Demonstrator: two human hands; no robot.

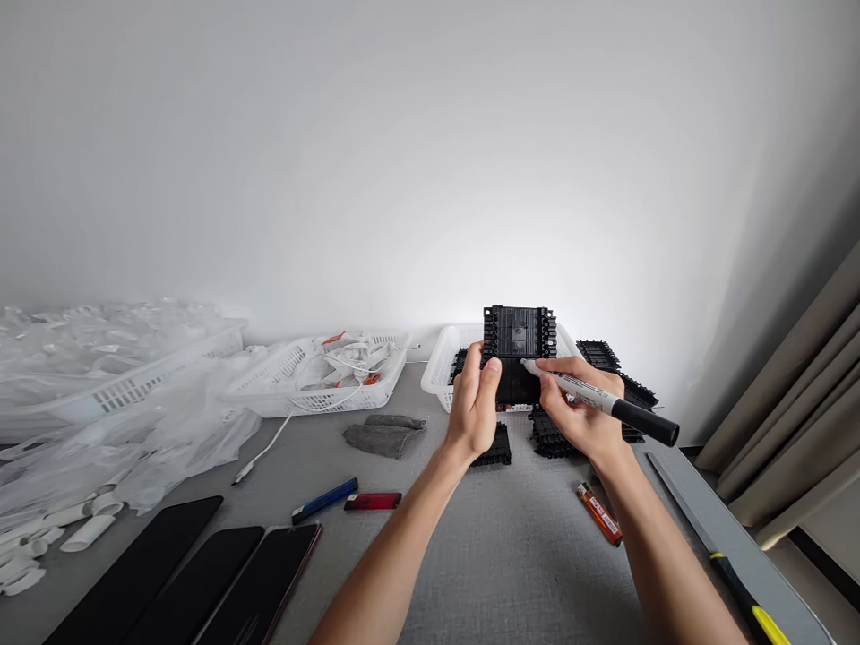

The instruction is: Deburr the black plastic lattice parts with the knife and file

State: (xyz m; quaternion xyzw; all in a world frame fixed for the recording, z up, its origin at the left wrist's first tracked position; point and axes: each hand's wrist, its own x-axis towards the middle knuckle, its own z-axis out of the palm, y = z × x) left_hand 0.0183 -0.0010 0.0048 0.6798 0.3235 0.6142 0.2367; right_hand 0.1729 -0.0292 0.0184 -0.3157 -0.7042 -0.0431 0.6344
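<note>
A black ribbed plastic part [519, 339] is held upright above the grey table between both hands. My left hand [474, 405] grips its left edge, thumb on its face. My right hand [581, 410] holds its lower right side and also pinches a white marker with a black cap [600, 401], whose tip rests against the part's face. More black parts of the same kind [618, 376] are stacked on the table just beyond and below my hands.
A white basket [438, 369] stands behind the held part. To the left are another white basket with cables [322, 376], clear plastic bags [100, 394], a grey cloth [384, 435], blue [324, 500], red [372, 502] and orange [599, 514] lighters, three dark phones [202, 573].
</note>
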